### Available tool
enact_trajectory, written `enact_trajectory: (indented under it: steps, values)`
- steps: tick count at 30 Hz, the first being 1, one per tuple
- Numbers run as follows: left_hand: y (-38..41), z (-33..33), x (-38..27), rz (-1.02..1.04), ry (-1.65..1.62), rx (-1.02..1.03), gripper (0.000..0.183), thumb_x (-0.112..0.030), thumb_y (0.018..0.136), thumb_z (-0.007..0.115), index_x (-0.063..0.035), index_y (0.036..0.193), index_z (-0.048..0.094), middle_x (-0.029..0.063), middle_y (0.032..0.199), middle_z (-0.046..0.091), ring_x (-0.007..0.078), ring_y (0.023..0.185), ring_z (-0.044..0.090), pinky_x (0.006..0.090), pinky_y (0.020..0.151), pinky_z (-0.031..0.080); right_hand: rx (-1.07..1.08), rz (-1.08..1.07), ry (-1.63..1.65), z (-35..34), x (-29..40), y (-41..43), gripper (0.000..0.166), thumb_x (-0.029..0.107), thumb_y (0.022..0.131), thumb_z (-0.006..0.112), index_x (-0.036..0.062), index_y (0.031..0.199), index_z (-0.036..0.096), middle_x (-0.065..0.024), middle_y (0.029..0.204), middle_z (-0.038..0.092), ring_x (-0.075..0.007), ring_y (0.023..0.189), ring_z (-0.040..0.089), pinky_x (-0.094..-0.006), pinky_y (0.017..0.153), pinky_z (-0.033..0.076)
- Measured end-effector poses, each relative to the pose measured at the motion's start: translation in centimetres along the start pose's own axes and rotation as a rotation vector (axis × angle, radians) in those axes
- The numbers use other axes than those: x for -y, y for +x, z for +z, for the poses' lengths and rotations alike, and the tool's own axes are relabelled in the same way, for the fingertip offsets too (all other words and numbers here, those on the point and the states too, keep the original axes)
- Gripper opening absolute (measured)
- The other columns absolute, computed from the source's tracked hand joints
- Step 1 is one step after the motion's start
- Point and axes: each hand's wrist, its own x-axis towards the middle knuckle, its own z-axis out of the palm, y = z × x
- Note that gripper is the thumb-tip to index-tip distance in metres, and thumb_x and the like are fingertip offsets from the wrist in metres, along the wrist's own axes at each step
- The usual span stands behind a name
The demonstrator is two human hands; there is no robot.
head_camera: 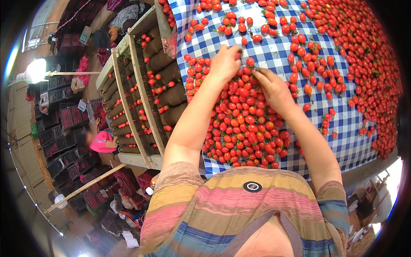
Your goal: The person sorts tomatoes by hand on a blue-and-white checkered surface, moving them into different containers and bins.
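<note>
My left hand [226, 62] is over the upper end of a pile of red cherry tomatoes [240, 119]. A tomato [237, 56] shows at its curled fingertips, partly covered and blurred. To the right, my right hand [274, 90] reaches over the same pile, fingertips beside a tomato's green stem. Whether those fingers grip anything is hidden. The pile lies in front of my body on a blue and white checked cloth [273, 53]. Many of the tomatoes carry green calyxes.
A large tomato heap [372, 61] covers the right side; loose tomatoes [228, 22] lie farther up. Left is a roller conveyor [168, 93] with wooden bars [143, 86]. Beyond it are a person in pink [102, 141], another person [126, 19], stacked crates [69, 117] and a lit lamp [36, 70].
</note>
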Motion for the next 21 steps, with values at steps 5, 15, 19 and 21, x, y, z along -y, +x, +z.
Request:
enact_trajectory:
  steps: [5, 15, 19, 21]
  values:
    - [-4.2, -3.4, 3.5, -0.284, -0.573, 0.079, 0.032, -0.02, 0.087, 0.07, -0.0088, 0.116, 0.068, 0.004, 0.094, 0.068, 0.0103, 0.077, 0.06, 0.0257, 0.069, 0.05, 0.104, -0.047, -0.073, -2.9, 4.5, -6.2, 0.036, -0.004, 0.088, 0.058, 0.0019, 0.123, 0.063, -0.0187, 0.125, 0.061, -0.0362, 0.118, 0.059, -0.0394, 0.097, 0.05]
    - [-19.7, -1.4, -11.3, 0.356, -0.396, 0.221, 0.042, -0.018, 0.092, 0.07, -0.006, 0.131, 0.059, 0.0101, 0.11, 0.066, 0.0205, 0.096, 0.064, 0.0334, 0.087, 0.051, -0.199, 1.164, 2.041, -1.1, 9.9, -14.0, 0.049, 0.046, 0.101, 0.051, 0.0127, 0.136, 0.051, -0.0082, 0.132, 0.058, -0.0266, 0.119, 0.06, -0.0489, 0.094, 0.055]
    - [-18.9, -4.0, -8.4, 0.047, -0.498, 0.132, 0.054, -0.022, 0.09, 0.072, -0.0059, 0.138, 0.056, 0.0121, 0.109, 0.067, 0.0222, 0.101, 0.065, 0.0347, 0.089, 0.051, -0.132, 1.08, 2.208, -2.3, 8.5, -16.2, 0.042, 0.043, 0.099, 0.055, 0.0107, 0.126, 0.059, -0.0104, 0.125, 0.061, -0.0244, 0.098, 0.064, -0.032, 0.061, 0.057]
    - [-16.5, -7.4, -5.5, -0.18, -0.307, 0.076, 0.056, -0.026, 0.087, 0.074, -0.0057, 0.136, 0.057, 0.0147, 0.105, 0.068, 0.0236, 0.102, 0.065, 0.0375, 0.089, 0.052, -0.194, 1.101, 2.063, -3.8, 8.6, -17.2, 0.038, 0.044, 0.097, 0.058, 0.0105, 0.115, 0.064, -0.0093, 0.115, 0.062, -0.0179, 0.078, 0.055, -0.021, 0.045, 0.04]
